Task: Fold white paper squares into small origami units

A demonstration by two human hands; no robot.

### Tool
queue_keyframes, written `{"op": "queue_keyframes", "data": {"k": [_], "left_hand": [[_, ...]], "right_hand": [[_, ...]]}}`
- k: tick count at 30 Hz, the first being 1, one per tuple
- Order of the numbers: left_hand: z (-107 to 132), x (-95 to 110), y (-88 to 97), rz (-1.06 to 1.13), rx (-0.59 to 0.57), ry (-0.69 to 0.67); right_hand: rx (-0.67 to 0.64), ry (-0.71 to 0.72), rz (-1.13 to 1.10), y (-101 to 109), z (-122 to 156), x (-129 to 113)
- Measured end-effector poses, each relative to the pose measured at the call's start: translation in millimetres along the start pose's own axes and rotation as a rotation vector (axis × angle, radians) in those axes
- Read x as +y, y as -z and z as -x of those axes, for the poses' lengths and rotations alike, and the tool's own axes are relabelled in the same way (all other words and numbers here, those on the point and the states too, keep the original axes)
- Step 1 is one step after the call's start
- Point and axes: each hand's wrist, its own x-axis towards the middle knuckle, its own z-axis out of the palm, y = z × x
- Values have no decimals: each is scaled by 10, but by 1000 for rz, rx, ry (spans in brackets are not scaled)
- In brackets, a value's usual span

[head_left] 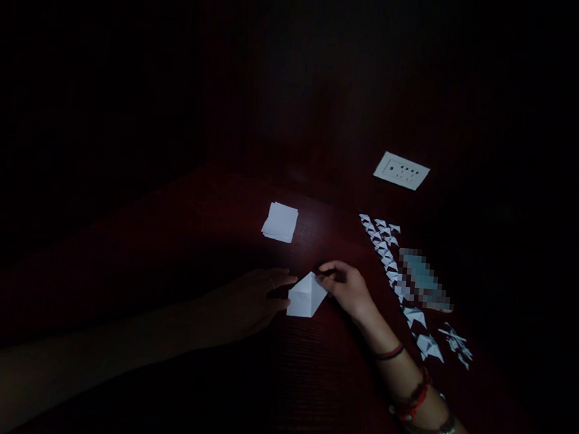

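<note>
Dark wooden table (307,379) (dimly lit) bore a folded paper (304,298); left hand (256,298) gripped its edge, right hand (346,290) pinched its corner.

dark wood table (306,385), from mid-table: small paper stack (280,221) at 12 o'clock, white socket plate (401,170) at 1 o'clock, row of folded pieces (386,248) at 2 o'clock, blurred flat object (423,280) just beside it, loose pieces (429,347) at 4 o'clock
</note>
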Motion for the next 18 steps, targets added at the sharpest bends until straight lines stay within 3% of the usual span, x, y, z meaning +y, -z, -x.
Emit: {"op": "queue_keyframes", "data": {"k": [4,7,10,12,18], "left_hand": [[-20,58,56,-51,-61,74],[-19,115,89,-87,-96,155],[3,163,75,-140,-116,245],[20,176,51,-147,-119,283],[14,115,31,-42,-118,295]], "right_hand": [[-16,-10,-106,31,61,-90],[-45,-39,-304,92,110,-146],[38,2,-201,93,109,-123],[26,12,-108,42,92,-89],[75,106,47,-138,99,-97]]}}
